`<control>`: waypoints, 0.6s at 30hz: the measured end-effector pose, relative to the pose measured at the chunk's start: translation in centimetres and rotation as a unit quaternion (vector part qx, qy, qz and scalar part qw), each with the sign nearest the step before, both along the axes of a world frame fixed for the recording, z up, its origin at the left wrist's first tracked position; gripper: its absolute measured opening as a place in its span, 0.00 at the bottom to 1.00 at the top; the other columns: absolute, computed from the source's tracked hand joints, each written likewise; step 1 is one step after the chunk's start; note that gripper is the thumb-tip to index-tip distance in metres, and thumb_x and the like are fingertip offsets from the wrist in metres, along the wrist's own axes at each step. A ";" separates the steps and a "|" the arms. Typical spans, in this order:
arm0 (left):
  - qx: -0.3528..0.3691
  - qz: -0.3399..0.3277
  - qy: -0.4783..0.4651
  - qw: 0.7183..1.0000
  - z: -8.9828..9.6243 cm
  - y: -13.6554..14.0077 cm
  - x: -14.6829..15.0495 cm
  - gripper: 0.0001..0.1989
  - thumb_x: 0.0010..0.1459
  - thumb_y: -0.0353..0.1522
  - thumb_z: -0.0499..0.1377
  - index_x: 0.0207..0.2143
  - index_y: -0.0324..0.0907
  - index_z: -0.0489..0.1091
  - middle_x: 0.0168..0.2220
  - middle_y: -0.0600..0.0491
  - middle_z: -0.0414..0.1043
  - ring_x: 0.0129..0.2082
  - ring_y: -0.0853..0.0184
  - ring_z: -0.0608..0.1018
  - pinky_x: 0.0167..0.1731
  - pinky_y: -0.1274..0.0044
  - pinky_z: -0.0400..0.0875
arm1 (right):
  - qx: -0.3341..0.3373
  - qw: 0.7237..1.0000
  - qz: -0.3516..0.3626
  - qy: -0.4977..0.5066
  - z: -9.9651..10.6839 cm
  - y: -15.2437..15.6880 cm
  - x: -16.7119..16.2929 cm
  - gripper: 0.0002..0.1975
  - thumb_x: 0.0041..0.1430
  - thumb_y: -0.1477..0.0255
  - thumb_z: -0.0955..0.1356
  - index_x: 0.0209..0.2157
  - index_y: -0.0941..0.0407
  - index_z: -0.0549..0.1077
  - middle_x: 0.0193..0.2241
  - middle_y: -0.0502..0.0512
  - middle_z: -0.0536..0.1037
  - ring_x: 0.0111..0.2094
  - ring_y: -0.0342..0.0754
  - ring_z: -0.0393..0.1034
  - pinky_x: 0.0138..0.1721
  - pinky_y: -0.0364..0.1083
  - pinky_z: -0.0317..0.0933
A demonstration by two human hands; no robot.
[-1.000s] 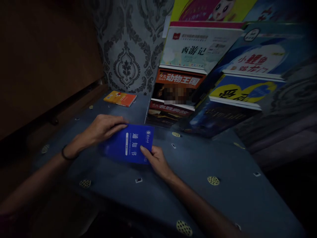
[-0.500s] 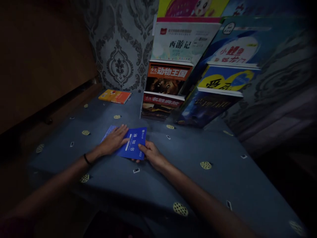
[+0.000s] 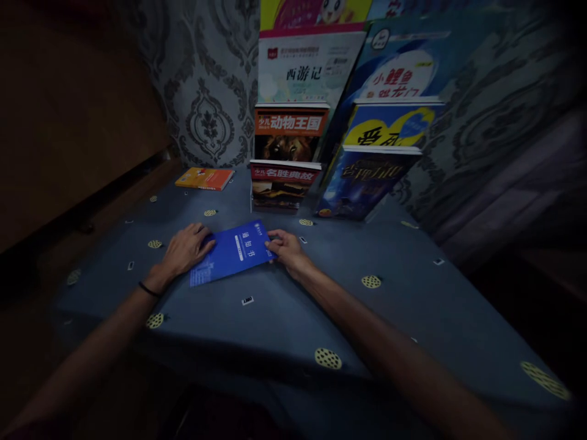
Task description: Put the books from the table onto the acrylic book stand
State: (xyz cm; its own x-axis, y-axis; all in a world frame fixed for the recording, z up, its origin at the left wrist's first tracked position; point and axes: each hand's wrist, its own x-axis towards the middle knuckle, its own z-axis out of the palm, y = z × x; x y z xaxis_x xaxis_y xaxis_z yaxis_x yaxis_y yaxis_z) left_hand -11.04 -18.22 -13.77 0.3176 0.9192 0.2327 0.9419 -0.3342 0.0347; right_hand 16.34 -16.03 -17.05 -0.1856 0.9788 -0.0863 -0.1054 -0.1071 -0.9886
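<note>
A blue paper notice (image 3: 229, 253) with white lettering lies slanted above the patterned tablecloth. My right hand (image 3: 288, 250) pinches its right edge, thumb on top and some fingertips hidden underneath. At the notice's upper left edge rests my left hand (image 3: 186, 247), palm down and fingers slightly bent, with the thumb reaching over the paper. A dark band (image 3: 149, 289) circles the left wrist.
Beyond the hands, a rack of books stands against the wall, including a dark blue book (image 3: 364, 183) and a red-topped book (image 3: 284, 186). An orange book (image 3: 205, 178) lies at the back left of the tablecloth (image 3: 293, 318).
My left hand has slid left off the middle of the notice to its edge. The notice has turned, its right end now higher, with the right hand still on it. The view has shifted slightly.
</note>
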 end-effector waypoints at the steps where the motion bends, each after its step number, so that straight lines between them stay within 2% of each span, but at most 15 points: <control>1: -0.004 0.004 -0.017 1.000 0.3 -0.2 0.1 0.22 0.67 0.44 0.46 0.40 0.41 0.74 0.37 0.47 0.74 0.38 0.59 0.75 0.38 0.71 0.67 | 0.009 1.000 -0.025 -0.002 -0.3 0.5 0.3 0.16 0.44 0.70 0.73 0.37 0.54 0.70 0.18 0.41 0.71 0.20 0.42 0.66 0.21 0.40 0.61; 3: -0.044 -0.001 -0.080 0.996 0.7 -0.5 0.4 0.23 0.66 0.45 0.45 0.28 0.42 0.69 0.26 0.52 0.68 0.28 0.64 0.71 0.30 0.74 0.62 | 0.029 0.997 -0.067 -0.004 -0.8 1.2 0.8 0.18 0.44 0.71 0.72 0.40 0.54 0.69 0.21 0.42 0.73 0.24 0.42 0.68 0.26 0.41 0.62; 5: -0.104 -0.027 -0.151 0.983 0.8 -0.8 0.6 0.24 0.66 0.46 0.44 0.22 0.42 0.63 0.20 0.56 0.60 0.22 0.69 0.65 0.26 0.76 0.58 | 0.046 0.995 -0.092 -0.005 -1.1 1.6 0.9 0.18 0.44 0.71 0.71 0.41 0.54 0.69 0.25 0.44 0.75 0.28 0.43 0.70 0.31 0.42 0.63; 8: -0.167 -0.071 -0.200 0.963 0.8 -1.0 0.8 0.24 0.64 0.48 0.47 0.22 0.42 0.62 0.20 0.59 0.58 0.21 0.71 0.63 0.25 0.77 0.56 | 0.069 0.993 -0.099 -0.004 -1.3 1.6 0.6 0.19 0.46 0.70 0.70 0.43 0.53 0.70 0.31 0.47 0.77 0.33 0.45 0.72 0.36 0.45 0.65; 11: -0.153 -0.094 -0.191 0.965 0.5 -1.0 1.0 0.23 0.65 0.46 0.49 0.24 0.41 0.65 0.22 0.57 0.64 0.23 0.70 0.67 0.27 0.77 0.60 | 0.085 0.993 -0.085 -0.004 -1.1 1.3 0.3 0.21 0.47 0.71 0.70 0.45 0.53 0.70 0.36 0.50 0.78 0.37 0.47 0.74 0.39 0.46 0.66; 13: -0.097 -0.125 -0.163 0.974 0.2 -0.8 1.2 0.20 0.65 0.45 0.50 0.30 0.41 0.71 0.29 0.54 0.73 0.30 0.66 0.73 0.36 0.74 0.66 | 0.095 0.993 -0.067 -0.008 -1.1 1.1 0.2 0.22 0.47 0.73 0.70 0.47 0.52 0.70 0.39 0.51 0.79 0.39 0.47 0.74 0.40 0.46 0.67; 15: -0.051 -0.162 -0.127 0.977 -0.3 -0.5 1.5 0.19 0.66 0.44 0.50 0.42 0.42 0.74 0.43 0.49 0.77 0.43 0.60 0.76 0.49 0.68 0.67 | 0.113 0.993 -0.042 -0.018 -1.2 1.1 0.3 0.22 0.48 0.75 0.68 0.48 0.52 0.70 0.40 0.52 0.80 0.40 0.48 0.74 0.40 0.47 0.68; 18: -0.060 -0.188 -0.078 0.977 -1.2 0.2 1.8 0.24 0.69 0.44 0.47 0.60 0.45 0.67 0.62 0.46 0.68 0.62 0.56 0.69 0.61 0.60 0.58 | 0.151 0.987 -0.011 -0.052 -1.4 1.2 0.5 0.20 0.52 0.77 0.66 0.48 0.53 0.70 0.41 0.53 0.80 0.41 0.48 0.75 0.42 0.49 0.69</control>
State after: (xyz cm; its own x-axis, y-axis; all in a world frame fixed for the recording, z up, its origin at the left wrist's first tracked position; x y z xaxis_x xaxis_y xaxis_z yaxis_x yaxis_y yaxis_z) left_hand -9.25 -18.01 -14.93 0.6080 0.7675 0.2030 0.7328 -0.6409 0.2286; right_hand 16.83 -14.85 -18.41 -0.1696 0.9665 0.1924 -0.0007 0.1951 -0.9808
